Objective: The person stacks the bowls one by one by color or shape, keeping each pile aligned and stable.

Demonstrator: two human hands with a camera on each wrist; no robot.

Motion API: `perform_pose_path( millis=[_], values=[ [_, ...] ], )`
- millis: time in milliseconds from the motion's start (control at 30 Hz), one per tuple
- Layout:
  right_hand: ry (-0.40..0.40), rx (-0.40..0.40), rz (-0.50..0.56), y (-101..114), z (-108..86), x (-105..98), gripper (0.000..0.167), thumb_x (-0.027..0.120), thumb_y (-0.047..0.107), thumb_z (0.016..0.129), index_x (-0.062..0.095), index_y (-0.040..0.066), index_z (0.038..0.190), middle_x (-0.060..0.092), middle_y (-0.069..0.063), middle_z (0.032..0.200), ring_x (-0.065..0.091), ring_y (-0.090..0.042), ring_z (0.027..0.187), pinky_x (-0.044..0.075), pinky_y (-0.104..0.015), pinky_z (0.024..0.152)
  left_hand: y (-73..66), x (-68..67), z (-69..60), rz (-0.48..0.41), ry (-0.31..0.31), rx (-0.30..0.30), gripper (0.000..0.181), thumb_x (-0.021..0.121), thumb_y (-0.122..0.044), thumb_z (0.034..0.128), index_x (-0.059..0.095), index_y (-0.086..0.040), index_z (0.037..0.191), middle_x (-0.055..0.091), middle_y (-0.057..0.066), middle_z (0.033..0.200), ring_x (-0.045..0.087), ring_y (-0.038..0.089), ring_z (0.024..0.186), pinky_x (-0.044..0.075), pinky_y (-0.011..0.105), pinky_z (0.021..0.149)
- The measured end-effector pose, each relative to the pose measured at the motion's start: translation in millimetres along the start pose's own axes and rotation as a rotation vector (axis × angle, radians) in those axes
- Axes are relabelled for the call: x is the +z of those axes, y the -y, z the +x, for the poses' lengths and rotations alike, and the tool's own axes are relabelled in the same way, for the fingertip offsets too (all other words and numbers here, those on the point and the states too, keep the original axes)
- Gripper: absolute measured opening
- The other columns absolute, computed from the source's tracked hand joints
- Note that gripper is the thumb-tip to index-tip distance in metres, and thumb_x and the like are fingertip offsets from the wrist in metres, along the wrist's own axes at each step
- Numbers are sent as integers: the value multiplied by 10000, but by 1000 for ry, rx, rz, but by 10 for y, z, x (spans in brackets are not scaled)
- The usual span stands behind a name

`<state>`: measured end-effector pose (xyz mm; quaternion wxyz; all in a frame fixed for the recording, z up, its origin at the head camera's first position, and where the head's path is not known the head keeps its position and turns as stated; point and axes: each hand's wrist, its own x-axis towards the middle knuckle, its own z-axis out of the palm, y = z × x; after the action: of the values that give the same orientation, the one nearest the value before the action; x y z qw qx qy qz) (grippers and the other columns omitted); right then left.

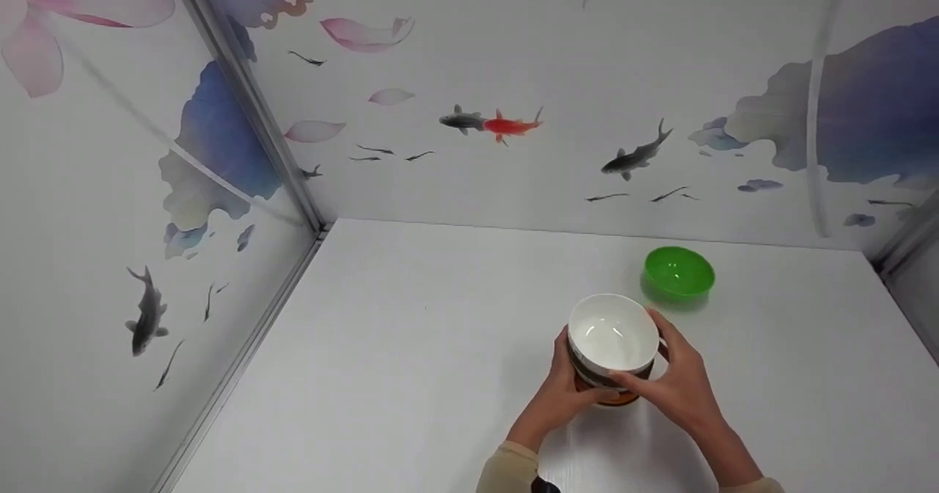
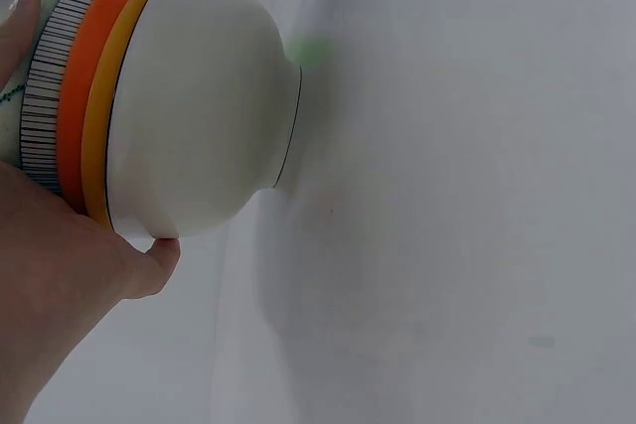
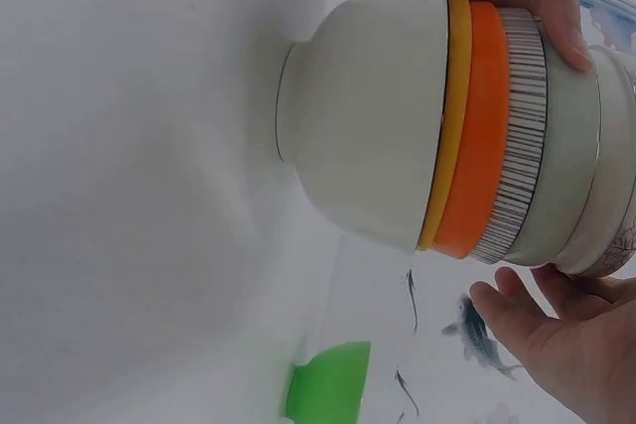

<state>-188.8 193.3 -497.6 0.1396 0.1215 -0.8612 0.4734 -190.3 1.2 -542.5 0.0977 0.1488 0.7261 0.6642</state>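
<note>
A stack of several nested bowls (image 1: pixel 616 339) stands upright between both hands in the head view. From below it shows a plain white bowl (image 3: pixel 373 126), then yellow, orange, black-striped and pale green bands. Topmost is a white bowl (image 1: pixel 612 331) with a patterned outside. My left hand (image 1: pixel 561 390) grips the stack's left side, fingers curled around its middle. My right hand (image 1: pixel 682 379) holds the top bowl at the right, thumb on the near side and fingers on the far side. I cannot tell whether the stack's base touches the table.
A green bowl (image 1: pixel 678 273) sits upright on the white table (image 1: pixel 411 346), just behind and right of the stack. White panels (image 1: pixel 513 185) painted with fish and petals stand along the back and left, meeting at a metal corner post (image 1: pixel 257 104).
</note>
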Motion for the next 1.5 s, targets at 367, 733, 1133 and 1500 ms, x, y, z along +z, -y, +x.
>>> perform_pose_path(
  millis=[367, 733, 1133, 1500],
  values=[
    [-2, 38, -32, -36, -118, 67, 1049, 940, 296, 663, 383, -21, 1493, 476, -238, 1477, 491, -412, 1332, 439, -603, 1052, 9, 0, -8, -28, 8, 0, 1071, 797, -363, 845, 24, -267, 1580, 173, -27, 1637, 239, 153, 1505, 285, 320, 1221],
    [-29, 26, -2, -45, -166, 71, 1039, 943, 259, 661, 389, 22, 1507, 487, -212, 1480, 489, -384, 1338, 446, -580, 1040, 25, -1, -19, 15, 27, 72, 1099, 791, -382, 845, -2, -202, 1584, 175, 33, 1635, 225, 179, 1510, 271, 304, 1227],
    [-22, 30, -2, -51, -159, 72, 1045, 932, 278, 679, 369, -6, 1512, 485, -214, 1495, 505, -407, 1335, 500, -592, 969, 13, 11, 0, 20, 9, 2, 1084, 789, -385, 847, 7, -245, 1585, 165, -6, 1642, 199, 167, 1525, 250, 388, 1245],
    [-35, 20, 8, -46, -160, 83, 1037, 934, 260, 677, 378, 19, 1518, 498, -187, 1496, 498, -394, 1344, 513, -574, 962, 9, -1, -5, 11, 9, -1, 1084, 793, -368, 849, 9, -234, 1586, 167, -9, 1640, 195, 168, 1524, 236, 405, 1245]
  ],
)
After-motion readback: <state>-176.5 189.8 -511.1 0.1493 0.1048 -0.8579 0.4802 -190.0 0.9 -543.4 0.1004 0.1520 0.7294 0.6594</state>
